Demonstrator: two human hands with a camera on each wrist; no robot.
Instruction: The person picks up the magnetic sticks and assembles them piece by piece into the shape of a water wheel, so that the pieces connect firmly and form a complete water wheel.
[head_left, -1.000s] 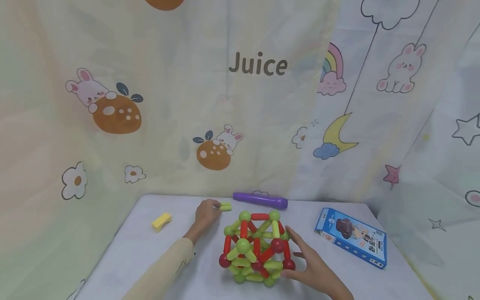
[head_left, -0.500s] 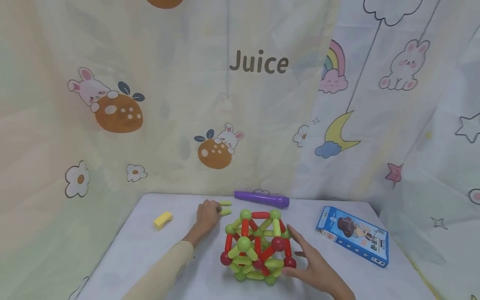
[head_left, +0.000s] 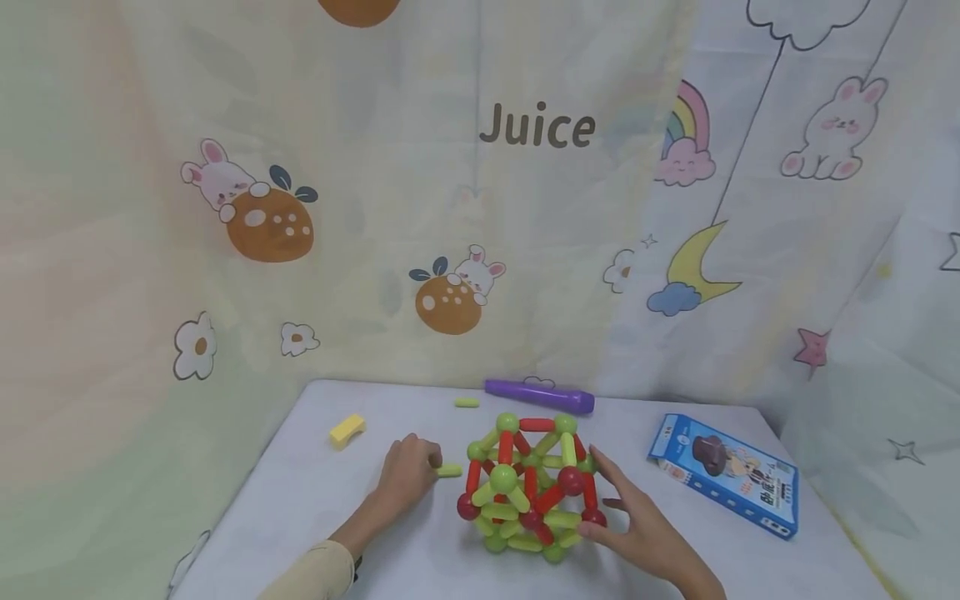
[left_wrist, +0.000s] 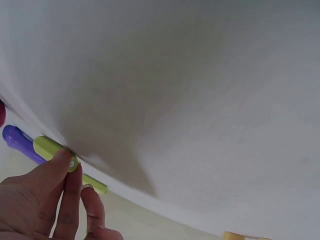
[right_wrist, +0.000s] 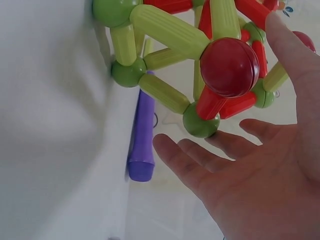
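My left hand pinches a light green rod between thumb and fingertips, just left of the structure; in the left wrist view the rod shows its round end. A cage-like magnetic ball-and-rod structure of green and red pieces stands on the table. At its right side is my right hand, thumb by a dark red ball and a finger by a green ball. The right wrist view shows the right hand with fingers spread and fairly straight beside the structure. A second green rod lies farther back.
Along the table's back edge lies a purple microphone-shaped piece. A yellow arched block sits at the left. To the right rests a blue box. A printed curtain hangs behind the white table.
Two green rods lay together under my left hand; it has drawn one toward me and the structure, leaving the other behind. My right hand stays at the structure. The head view has shifted slightly.
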